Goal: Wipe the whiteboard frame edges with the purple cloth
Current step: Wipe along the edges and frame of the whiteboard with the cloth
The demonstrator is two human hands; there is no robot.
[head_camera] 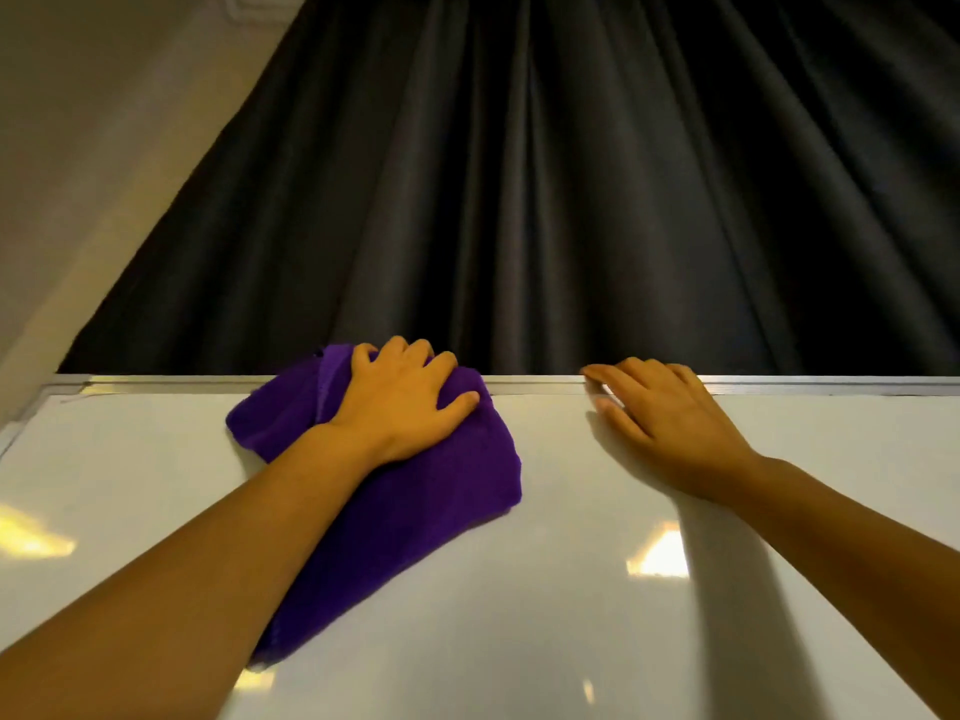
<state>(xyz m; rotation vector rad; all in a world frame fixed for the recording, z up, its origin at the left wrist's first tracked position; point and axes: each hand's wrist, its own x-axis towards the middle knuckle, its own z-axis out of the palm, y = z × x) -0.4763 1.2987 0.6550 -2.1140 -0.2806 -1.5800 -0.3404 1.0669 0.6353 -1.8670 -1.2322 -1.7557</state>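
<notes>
A white whiteboard (545, 589) fills the lower half of the view, with a silver metal frame (535, 384) along its top edge. The purple cloth (426, 511) is draped over that top edge left of centre and hangs down the board face. My left hand (400, 402) presses on the cloth at the frame, fingers curled over the top edge. My right hand (660, 413) rests bare on the board to the right, fingers spread and hooked over the top frame edge. Nothing is in it.
A dark grey pleated curtain (519, 200) hangs right behind the board. A beige wall (78, 174) is at the left. The frame's top-left corner (62, 389) is visible. Light reflections show on the glossy board.
</notes>
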